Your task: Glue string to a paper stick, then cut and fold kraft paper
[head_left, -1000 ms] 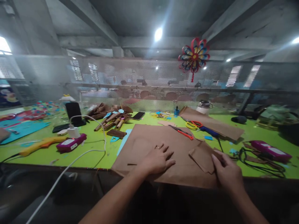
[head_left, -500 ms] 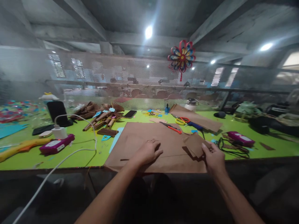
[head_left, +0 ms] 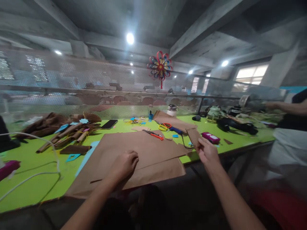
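Note:
Large brown paper sheets (head_left: 148,153) lie at the front of the green table. Over their left part rests my left hand (head_left: 127,164), its fingers curled in; whether anything is inside them is hidden. My right hand (head_left: 207,151) pinches small brown paper pieces (head_left: 193,137) above the table, right of the sheets. Near the sheets' back edge lies a red-handled cutter (head_left: 156,135). Behind it are yellow and red scissors (head_left: 165,126).
Rolled brown paper (head_left: 72,131) and a black phone (head_left: 109,124) are at the back left. A white cable (head_left: 56,156) crosses the left side. A purple box (head_left: 210,137) sits right; a person's arm (head_left: 285,107) shows beyond.
The view has turned to the right. My right hand has moved the small pieces rightward off the large sheets. The fingers of my left hand have curled in more.

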